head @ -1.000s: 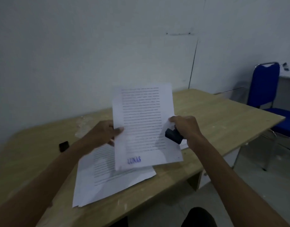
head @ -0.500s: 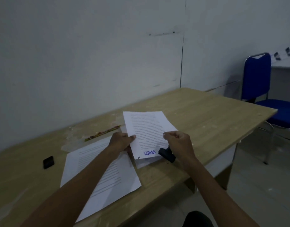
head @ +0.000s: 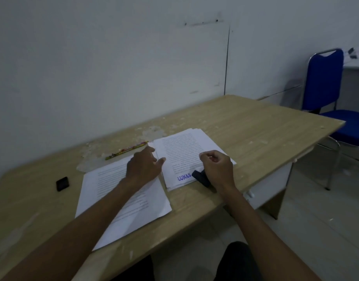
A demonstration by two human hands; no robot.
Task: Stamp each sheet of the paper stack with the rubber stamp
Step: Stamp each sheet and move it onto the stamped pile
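Two piles of printed sheets lie on the wooden table (head: pixel 255 126). The right pile (head: pixel 180 151) has a blue "LUNAS" stamp mark (head: pixel 183 177) on its top sheet near the front edge. The left paper stack (head: pixel 113 191) lies nearer me and shows no stamp mark. My right hand (head: pixel 217 169) grips the black rubber stamp (head: pixel 200 177) and rests on the right pile's front right corner. My left hand (head: pixel 144 165) lies between the piles, fingers touching the left edge of the stamped sheet.
A small black ink pad (head: pixel 62 183) sits left of the papers. A green pencil (head: pixel 126 150) lies behind them near the wall. A blue chair (head: pixel 326 94) stands past the table's right end. My knees show below the front edge.
The stamped sheet, held up in both hands a second ago, has come down flat onto the right pile. Both hands lowered with it.
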